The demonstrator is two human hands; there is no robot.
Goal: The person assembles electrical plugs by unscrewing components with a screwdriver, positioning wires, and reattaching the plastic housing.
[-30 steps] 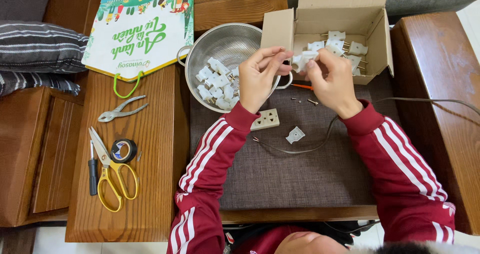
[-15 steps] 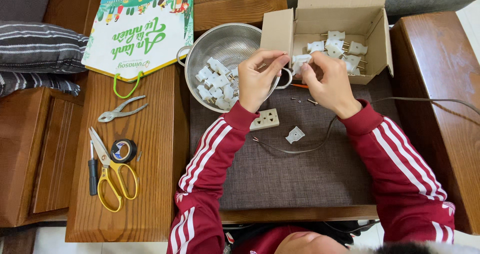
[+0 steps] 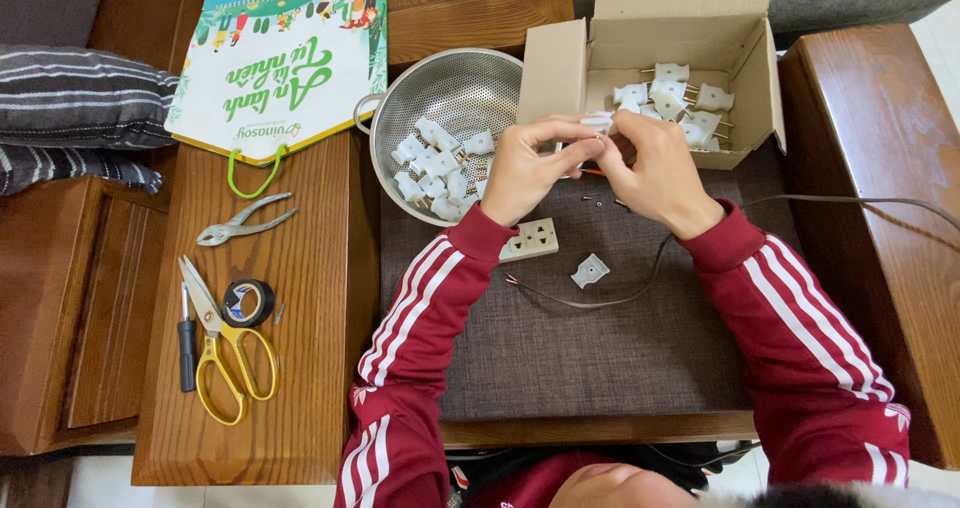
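Note:
My left hand (image 3: pixel 530 168) and my right hand (image 3: pixel 655 173) meet above the dark mat (image 3: pixel 600 338), fingertips pinching a small white plug part (image 3: pixel 597 123) between them. Both arms wear red sleeves with white stripes. Below the hands lie a white socket block (image 3: pixel 530 239), a small white plug cover (image 3: pixel 590 270) and a thin dark cable (image 3: pixel 640 283) with bare ends. A metal colander (image 3: pixel 445 93) with several white plug parts sits left of the hands. An open cardboard box (image 3: pixel 665 58) with more white plugs stands just behind them.
On the wooden board at left lie pliers (image 3: pixel 240 220), yellow-handled scissors (image 3: pixel 225 353), a black tape roll (image 3: pixel 247 302) and a small screwdriver (image 3: pixel 187 343). A green and white paper bag (image 3: pixel 285 63) lies at the back left. A striped cushion (image 3: pixel 70 108) is far left.
My hands have drawn closer together over the small white part, with the right hand shifted slightly left. Everything on the table stays put.

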